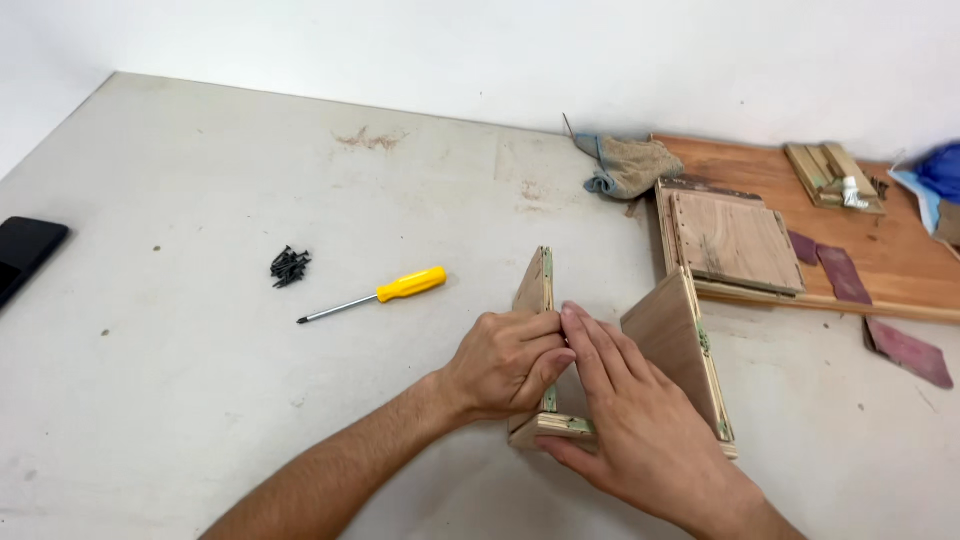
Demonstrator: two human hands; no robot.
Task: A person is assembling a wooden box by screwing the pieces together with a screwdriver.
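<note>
Low in the frame, right of centre, both hands work on a small wooden frame (620, 380) standing on the table (200, 400): a base strip with two upright panels. The left hand (505, 365) has its fingers (540, 335) closed around the left panel (535, 285), gripping it upright. The right hand (630, 420) lies across the base, its fingers (590, 345) held straight and pressed against that same panel's edge, holding nothing. The right panel (675, 335) stands untouched just beside them.

The step in hand looks like squaring the left panel on the base. Fixing it would call for one hand to let go, since the yellow screwdriver (385, 293) and pile of black screws (289, 266) lie well apart, left of centre.

Farther off at upper right lie a screwed square panel (735, 240), a rag (630, 165) and sandpaper (905, 350); a phone (25, 255) sits at the left edge.
</note>
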